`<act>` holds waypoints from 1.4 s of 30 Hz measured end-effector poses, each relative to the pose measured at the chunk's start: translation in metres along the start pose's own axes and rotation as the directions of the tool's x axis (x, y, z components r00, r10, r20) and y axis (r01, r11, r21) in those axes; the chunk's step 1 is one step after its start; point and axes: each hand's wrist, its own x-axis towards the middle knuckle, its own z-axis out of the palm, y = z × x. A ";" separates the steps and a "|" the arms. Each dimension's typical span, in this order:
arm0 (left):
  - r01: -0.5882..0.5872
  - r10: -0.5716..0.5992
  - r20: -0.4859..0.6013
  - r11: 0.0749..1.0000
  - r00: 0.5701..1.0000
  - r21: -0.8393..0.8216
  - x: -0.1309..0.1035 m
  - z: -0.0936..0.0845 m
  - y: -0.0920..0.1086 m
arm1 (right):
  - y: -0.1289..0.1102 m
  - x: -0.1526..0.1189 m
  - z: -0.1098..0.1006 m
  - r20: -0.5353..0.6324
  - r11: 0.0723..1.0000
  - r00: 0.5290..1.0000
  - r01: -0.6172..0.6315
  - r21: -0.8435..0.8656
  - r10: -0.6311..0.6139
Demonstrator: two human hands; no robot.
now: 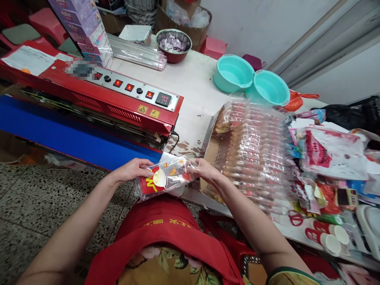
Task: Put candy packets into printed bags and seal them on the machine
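A clear plastic packet (169, 177) with small printed or toy food pieces inside, on red and grey, is stretched between my two hands, above my lap. My left hand (135, 169) pinches its left end, thumb on top. The right end is gripped by my right hand (203, 169), whose fingertips are partly hidden by the plastic. Just beyond the packet lies the near end of the blue conveyor belt (89, 136) of a red sealing machine (127, 99). To the right of my right hand, a cardboard box (209, 152) holds a row of many similar clear packets (252, 146).
Two turquoise basins (234, 73) and a metal bowl of small sachets (173, 43) stand at the back. Stacked purple boxes (84, 33) rise behind the machine. Red-handled scissors (295, 217), paper cups (331, 243) and plastic bags (332, 152) clutter the right side.
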 end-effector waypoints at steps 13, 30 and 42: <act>-0.018 0.018 -0.012 0.999 1.000 -0.047 -0.002 -0.002 -0.014 | -0.009 0.001 0.005 0.010 0.999 1.000 -0.017 0.040 0.017; -0.254 -0.005 -0.509 0.863 0.861 -0.437 0.004 -0.004 -0.043 | -0.005 0.015 -0.024 -0.011 0.997 0.999 -0.047 -0.055 0.046; -0.283 -0.004 -0.719 0.918 0.695 -0.278 -0.006 -0.019 -0.058 | -0.001 0.030 -0.025 -0.114 0.988 0.993 -0.034 -0.152 0.016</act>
